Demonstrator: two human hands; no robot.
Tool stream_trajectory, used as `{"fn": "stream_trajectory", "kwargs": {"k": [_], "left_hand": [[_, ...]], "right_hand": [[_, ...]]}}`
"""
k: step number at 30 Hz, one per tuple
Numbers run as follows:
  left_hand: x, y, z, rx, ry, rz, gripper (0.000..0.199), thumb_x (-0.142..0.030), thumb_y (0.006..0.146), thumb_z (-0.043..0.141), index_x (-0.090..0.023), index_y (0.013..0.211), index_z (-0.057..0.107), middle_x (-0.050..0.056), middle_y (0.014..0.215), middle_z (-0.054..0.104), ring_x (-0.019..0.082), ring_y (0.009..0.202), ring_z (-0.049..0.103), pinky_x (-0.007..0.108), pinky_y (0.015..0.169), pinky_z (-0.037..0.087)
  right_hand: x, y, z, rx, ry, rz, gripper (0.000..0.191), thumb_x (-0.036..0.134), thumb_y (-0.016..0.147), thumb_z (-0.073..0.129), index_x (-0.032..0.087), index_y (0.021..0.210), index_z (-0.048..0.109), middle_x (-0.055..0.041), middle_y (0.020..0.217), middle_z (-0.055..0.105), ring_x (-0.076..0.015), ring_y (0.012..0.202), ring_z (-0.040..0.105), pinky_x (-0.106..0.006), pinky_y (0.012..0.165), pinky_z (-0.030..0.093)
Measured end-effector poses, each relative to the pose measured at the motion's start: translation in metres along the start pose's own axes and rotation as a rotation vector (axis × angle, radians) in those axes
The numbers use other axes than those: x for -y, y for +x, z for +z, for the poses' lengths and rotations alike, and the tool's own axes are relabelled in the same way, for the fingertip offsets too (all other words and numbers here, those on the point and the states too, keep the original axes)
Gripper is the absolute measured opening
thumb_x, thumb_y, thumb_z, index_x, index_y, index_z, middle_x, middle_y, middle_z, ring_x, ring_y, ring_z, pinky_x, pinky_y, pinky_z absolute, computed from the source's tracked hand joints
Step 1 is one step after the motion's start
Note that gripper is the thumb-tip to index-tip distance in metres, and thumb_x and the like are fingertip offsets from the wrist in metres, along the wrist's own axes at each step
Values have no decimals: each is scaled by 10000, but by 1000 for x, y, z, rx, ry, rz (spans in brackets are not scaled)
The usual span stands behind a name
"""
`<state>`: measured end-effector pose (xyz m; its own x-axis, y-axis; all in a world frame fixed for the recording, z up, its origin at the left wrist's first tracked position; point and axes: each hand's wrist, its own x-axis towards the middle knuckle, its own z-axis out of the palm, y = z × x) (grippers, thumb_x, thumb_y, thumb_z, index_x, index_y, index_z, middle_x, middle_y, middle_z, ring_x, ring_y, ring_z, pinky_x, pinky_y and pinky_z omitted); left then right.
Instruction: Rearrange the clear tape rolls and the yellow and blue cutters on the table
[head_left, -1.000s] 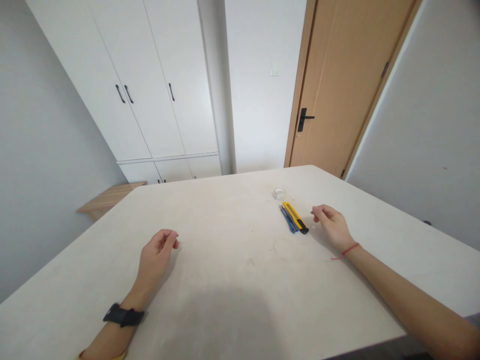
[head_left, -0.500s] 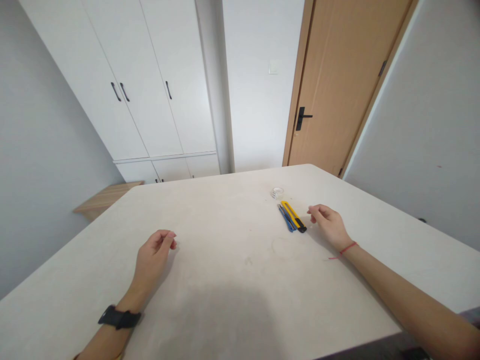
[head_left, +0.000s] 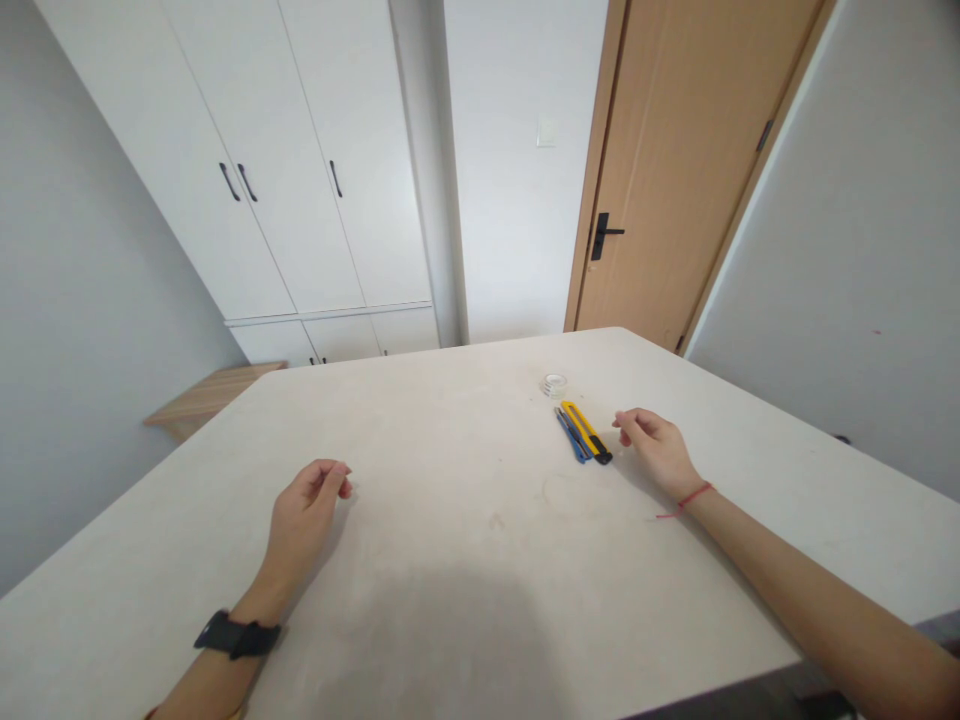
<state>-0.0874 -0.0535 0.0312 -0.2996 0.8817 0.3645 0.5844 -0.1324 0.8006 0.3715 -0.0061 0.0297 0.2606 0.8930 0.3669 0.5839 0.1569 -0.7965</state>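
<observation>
My left hand (head_left: pixel 306 505) rests on the white table at the left, its fingers curled against the thumb and nothing visible in them. At the right, my right hand (head_left: pixel 660 452) rests on its side in a similar loose curl, also with nothing visible in it. Just left of its fingertips lies a yellow utility knife (head_left: pixel 583 427) with a black end, apart from the hand. Close along its left side is a slim blue utility knife (head_left: pixel 571 438); whether another thin item lies between them I cannot tell. Behind these sits a clear roll of tape (head_left: pixel 554 386).
The white table (head_left: pixel 420 440) has rounded far corners and faint stains. White cabinets (head_left: pixel 322 230) stand behind it at the left, a wooden door (head_left: pixel 682 170) at the back right. A low wooden surface (head_left: pixel 217 392) is beyond the left edge.
</observation>
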Motion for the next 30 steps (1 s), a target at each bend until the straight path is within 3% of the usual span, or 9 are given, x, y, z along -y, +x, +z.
{"fn": "stream_trajectory", "kwargs": {"k": [30], "left_hand": [[0,-1,0,5,0,25,309,-490,804,507,-215,681,579,-17,591,595,169,609,569,272,627,449]], "right_hand": [[4,-2,0,11,5,-15,451,609,777,500,193,641,611,-14,532,567,-166,542,529,-283,535,411]]}}
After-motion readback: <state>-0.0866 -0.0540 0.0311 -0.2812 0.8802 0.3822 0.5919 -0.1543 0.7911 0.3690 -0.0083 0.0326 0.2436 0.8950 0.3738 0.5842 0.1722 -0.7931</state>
